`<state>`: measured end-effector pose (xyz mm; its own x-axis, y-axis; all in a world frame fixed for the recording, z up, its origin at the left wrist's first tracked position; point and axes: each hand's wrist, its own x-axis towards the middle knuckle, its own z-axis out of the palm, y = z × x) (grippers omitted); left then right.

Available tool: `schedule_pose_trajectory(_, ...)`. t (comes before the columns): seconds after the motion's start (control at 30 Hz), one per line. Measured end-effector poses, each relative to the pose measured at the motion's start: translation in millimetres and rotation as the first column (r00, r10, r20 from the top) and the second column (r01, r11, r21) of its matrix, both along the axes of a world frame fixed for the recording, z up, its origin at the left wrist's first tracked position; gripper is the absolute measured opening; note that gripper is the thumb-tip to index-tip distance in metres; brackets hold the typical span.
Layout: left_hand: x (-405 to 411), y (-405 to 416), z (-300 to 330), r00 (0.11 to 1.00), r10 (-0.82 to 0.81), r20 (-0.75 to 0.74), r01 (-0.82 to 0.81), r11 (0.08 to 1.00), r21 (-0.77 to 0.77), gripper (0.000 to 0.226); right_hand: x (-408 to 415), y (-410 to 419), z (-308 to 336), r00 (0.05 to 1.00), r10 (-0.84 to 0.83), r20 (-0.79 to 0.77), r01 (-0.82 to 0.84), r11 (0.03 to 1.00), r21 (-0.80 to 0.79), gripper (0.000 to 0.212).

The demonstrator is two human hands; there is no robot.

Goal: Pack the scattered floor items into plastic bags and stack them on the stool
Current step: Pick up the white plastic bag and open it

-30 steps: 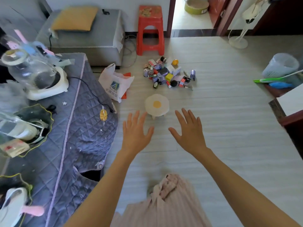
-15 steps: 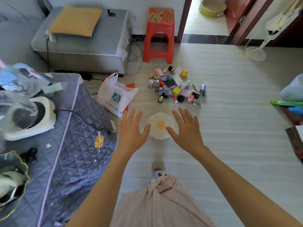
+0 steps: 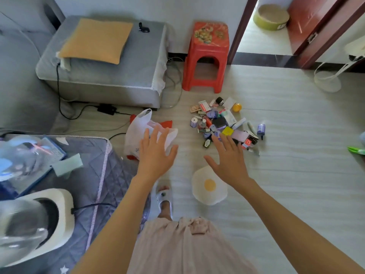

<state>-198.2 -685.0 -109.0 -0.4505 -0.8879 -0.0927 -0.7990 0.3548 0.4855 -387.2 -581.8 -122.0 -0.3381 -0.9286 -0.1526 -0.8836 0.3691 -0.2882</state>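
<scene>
Items (image 3: 221, 121) in one pile, one red stool (image 3: 207, 56).

Both arms extended toward 12 o'clock; left hand (image 3: 156, 155) and right hand (image 3: 229, 161) held palm-down, fingers (image 3: 146, 137) spread, nothing gripped.

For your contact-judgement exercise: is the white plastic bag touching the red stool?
Apart. The head view shows the white plastic bag lying on the floor nearer the person, with bare floor plainly visible between it and the legs of the red stool.
</scene>
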Motion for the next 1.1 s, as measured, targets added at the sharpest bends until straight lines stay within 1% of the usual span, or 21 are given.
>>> schedule_pose_trajectory(0.07, 3.7, -42.8, 4.3, 0.999, -0.034, 0.006, 0.034, 0.999, -0.031, 0.061, 5.8, -36.9, 0.4, 1.0, -0.012, -0.009, 0.012, 0.999, -0.033, 0.068)
schedule_pose_trajectory(0.13, 5.2, -80.6, 10.6, 0.999, -0.051, 0.013, 0.052, 0.998, -0.041, 0.068, 8.6, -72.1, 0.8, 1.0, -0.029, 0.008, 0.029, 0.999, -0.034, 0.073)
schedule_pose_trajectory(0.2, 5.4, -110.8, 13.3, 0.999, -0.038, 0.008, 0.038, 0.999, -0.013, 0.064, 10.0, -102.5, 2.3, 0.998, -0.053, 0.027, 0.054, 0.998, -0.027, 0.076)
schedule_pose_trajectory(0.27, 2.6, -134.4, 12.6, 0.999, -0.045, -0.011, 0.045, 0.999, 0.015, 0.058, 7.6, -126.6, 2.7, 0.997, -0.074, 0.037, 0.075, 0.997, -0.032, 0.073)
schedule_pose_trajectory(0.43, -12.0, -183.2, 5.5, 0.998, -0.067, -0.004, 0.067, 0.995, 0.071, 0.063, -13.1, -177.2, 0.0, 0.994, -0.099, 0.05, 0.099, 0.995, -0.017, 0.078)
schedule_pose_trajectory(0.53, -27.3, -210.7, 1.2, 0.998, -0.062, 0.008, 0.061, 0.993, 0.097, 0.057, -32.4, -203.6, -4.3, 0.994, -0.097, 0.058, 0.098, 0.995, -0.026, 0.075)
schedule_pose_trajectory(0.7, -64.1, -257.6, -7.4, 1.0, -0.027, 0.004, 0.027, 0.995, 0.097, 0.057, -77.2, -251.6, -18.5, 0.992, -0.099, 0.075, 0.097, 0.995, 0.026, 0.066)
schedule_pose_trajectory(0.83, -108.4, -296.5, -20.3, 0.999, 0.042, 0.028, -0.045, 0.991, 0.126, 0.058, -126.0, -299.3, -25.2, 0.995, -0.043, 0.085, 0.036, 0.996, 0.087, 0.063)
schedule_pose_trajectory(0.9, -133.7, -314.6, -25.0, 0.996, 0.062, 0.057, -0.069, 0.988, 0.136, 0.067, -155.2, -326.6, -27.6, 0.997, -0.008, 0.081, -0.002, 0.992, 0.123, 0.064)
schedule_pose_trajectory(1.0, -167.1, -337.4, -32.2, 0.994, 0.068, 0.081, -0.079, 0.988, 0.132, 0.081, -195.0, -364.5, -33.3, 0.996, 0.075, 0.051, -0.08, 0.992, 0.099, 0.069)
schedule_pose_trajectory(1.07, -181.0, -351.3, -38.7, 0.992, 0.097, 0.086, -0.108, 0.985, 0.132, 0.083, -214.3, -391.1, -37.6, 0.99, 0.133, 0.041, -0.137, 0.984, 0.11, 0.073)
schedule_pose_trajectory(1.1, -184.5, -356.4, -42.4, 0.99, 0.119, 0.076, -0.128, 0.984, 0.127, 0.081, -220.5, -401.9, -40.6, 0.986, 0.165, 0.04, -0.168, 0.977, 0.13, 0.072)
